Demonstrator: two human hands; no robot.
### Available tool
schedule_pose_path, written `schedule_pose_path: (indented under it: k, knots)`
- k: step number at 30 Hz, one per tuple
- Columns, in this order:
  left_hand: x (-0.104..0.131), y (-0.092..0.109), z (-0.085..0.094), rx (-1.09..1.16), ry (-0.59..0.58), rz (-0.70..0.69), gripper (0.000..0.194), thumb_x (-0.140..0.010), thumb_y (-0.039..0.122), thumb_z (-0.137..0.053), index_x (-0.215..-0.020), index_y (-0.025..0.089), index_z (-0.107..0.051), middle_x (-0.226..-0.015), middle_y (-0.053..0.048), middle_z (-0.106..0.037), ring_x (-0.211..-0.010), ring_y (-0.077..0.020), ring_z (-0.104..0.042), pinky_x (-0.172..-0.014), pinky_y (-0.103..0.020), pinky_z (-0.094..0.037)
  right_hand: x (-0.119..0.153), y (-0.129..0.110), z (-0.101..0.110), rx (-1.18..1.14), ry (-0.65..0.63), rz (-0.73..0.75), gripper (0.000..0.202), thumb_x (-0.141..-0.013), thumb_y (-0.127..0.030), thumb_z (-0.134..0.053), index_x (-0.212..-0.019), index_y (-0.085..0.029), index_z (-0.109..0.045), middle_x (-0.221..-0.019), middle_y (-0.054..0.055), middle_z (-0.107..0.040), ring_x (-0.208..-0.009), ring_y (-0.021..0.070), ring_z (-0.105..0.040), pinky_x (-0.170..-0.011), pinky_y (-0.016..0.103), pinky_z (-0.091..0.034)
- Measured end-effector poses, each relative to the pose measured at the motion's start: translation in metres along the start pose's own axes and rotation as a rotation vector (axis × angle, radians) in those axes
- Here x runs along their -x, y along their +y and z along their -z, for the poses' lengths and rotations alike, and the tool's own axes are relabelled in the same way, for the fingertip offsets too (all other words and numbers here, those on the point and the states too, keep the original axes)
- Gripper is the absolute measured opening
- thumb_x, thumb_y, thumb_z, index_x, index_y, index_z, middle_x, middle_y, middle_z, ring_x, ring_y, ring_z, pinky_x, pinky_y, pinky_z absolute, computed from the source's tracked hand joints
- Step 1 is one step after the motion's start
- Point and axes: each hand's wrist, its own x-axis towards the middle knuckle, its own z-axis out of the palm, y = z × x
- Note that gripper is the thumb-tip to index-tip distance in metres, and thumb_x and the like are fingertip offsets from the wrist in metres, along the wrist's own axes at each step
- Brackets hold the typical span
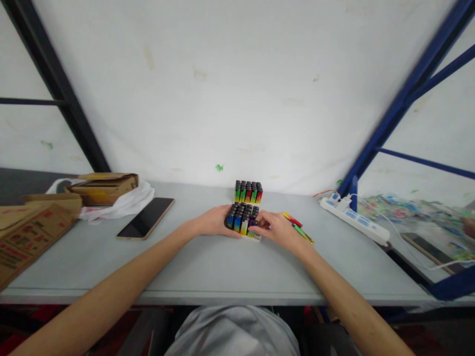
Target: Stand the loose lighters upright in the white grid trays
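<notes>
Upright lighters with black tops stand packed in a white tray on the table. My left hand wraps round the left side of this tray, its thumb along the front. At the front right corner, my right hand pinches a dark purple lighter among the others. Right behind stands a second block of lighters, green and red with yellow bases. Beside my right hand lie a red lighter and a green lighter on the table.
A phone lies on the grey table at the left, near a white bag and cardboard boxes. A white power strip is at the right, by a blue frame. Another person's hand shows at the far right.
</notes>
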Motion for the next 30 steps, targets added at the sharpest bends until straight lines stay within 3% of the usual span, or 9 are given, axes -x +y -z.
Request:
schedule_pose_path:
  k: [5,9,10,13,18,21,25,30]
  knots:
    - [0.001,0.002,0.000,-0.011,0.006,0.027,0.083,-0.064,0.054,-0.087,-0.135,0.022,-0.060,-0.134,-0.008,-0.068,-0.120,-0.0321,-0.064,-0.106,-0.042,-0.049,-0.003,0.009,0.002,0.129,0.010,0.020,0.040,-0.092,-0.057,-0.065,-0.074,-0.022,-0.059,-0.064,0.000,-0.063,-0.056,0.0150,-0.052,-0.058,0.026,-0.034]
    - [0.002,0.003,0.001,0.015,0.017,0.022,0.083,-0.065,0.058,-0.086,-0.136,0.023,-0.060,-0.134,-0.006,-0.068,-0.121,-0.0321,-0.063,-0.107,-0.040,-0.048,0.002,0.032,0.031,0.255,0.153,-0.065,0.045,-0.104,-0.051,-0.043,-0.076,-0.021,-0.062,-0.064,0.001,-0.061,-0.058,0.0157,-0.051,-0.062,0.028,-0.035]
    - [0.002,0.003,0.001,0.011,0.018,0.024,0.083,-0.064,0.059,-0.086,-0.135,0.024,-0.060,-0.134,-0.006,-0.068,-0.121,-0.0323,-0.063,-0.107,-0.040,-0.048,0.005,0.040,0.041,0.280,0.191,-0.091,0.043,-0.104,-0.050,-0.043,-0.081,-0.021,-0.065,-0.068,0.002,-0.063,-0.061,0.0167,-0.053,-0.064,0.029,-0.037]
    - [0.001,0.000,0.000,-0.014,0.022,0.042,0.084,-0.062,0.063,-0.085,-0.133,0.023,-0.062,-0.133,-0.007,-0.068,-0.119,-0.0331,-0.064,-0.107,-0.041,-0.048,0.013,0.067,0.068,0.332,0.149,-0.126,0.030,-0.096,-0.046,-0.058,-0.105,-0.020,-0.070,-0.092,0.008,-0.071,-0.082,0.0221,-0.063,-0.078,0.033,-0.047]
    - [0.002,0.001,0.001,0.007,0.020,0.019,0.084,-0.064,0.062,-0.085,-0.134,0.023,-0.061,-0.134,-0.007,-0.068,-0.120,-0.0320,-0.064,-0.107,-0.041,-0.049,0.027,0.100,0.096,0.444,0.096,-0.243,0.025,-0.090,-0.037,-0.066,-0.104,-0.018,-0.073,-0.108,0.014,-0.072,-0.095,0.0260,-0.066,-0.090,0.038,-0.049]
    - [0.002,0.004,0.001,0.028,0.024,0.003,0.083,-0.065,0.060,-0.086,-0.135,0.023,-0.060,-0.134,-0.007,-0.068,-0.121,-0.0319,-0.064,-0.107,-0.041,-0.049,0.030,0.108,0.098,0.439,0.049,-0.316,0.024,-0.089,-0.038,-0.067,-0.098,-0.016,-0.074,-0.100,0.013,-0.075,-0.088,0.0252,-0.068,-0.082,0.035,-0.050]
    - [0.002,0.006,0.002,0.013,0.020,0.022,0.082,-0.065,0.058,-0.086,-0.135,0.023,-0.060,-0.134,-0.007,-0.068,-0.121,-0.0331,-0.064,-0.107,-0.042,-0.049,0.025,0.112,0.082,0.374,-0.038,-0.355,0.025,-0.086,-0.041,-0.070,-0.093,-0.017,-0.075,-0.087,0.010,-0.076,-0.074,0.0223,-0.067,-0.072,0.031,-0.049]
    - [0.002,0.007,0.002,0.003,0.020,0.023,0.082,-0.065,0.059,-0.086,-0.135,0.024,-0.060,-0.135,-0.007,-0.068,-0.123,-0.0336,-0.063,-0.109,-0.043,-0.048,0.016,0.113,0.067,0.375,0.027,-0.298,0.025,-0.087,-0.039,-0.068,-0.094,-0.017,-0.076,-0.087,0.010,-0.076,-0.076,0.0222,-0.065,-0.074,0.030,-0.048]
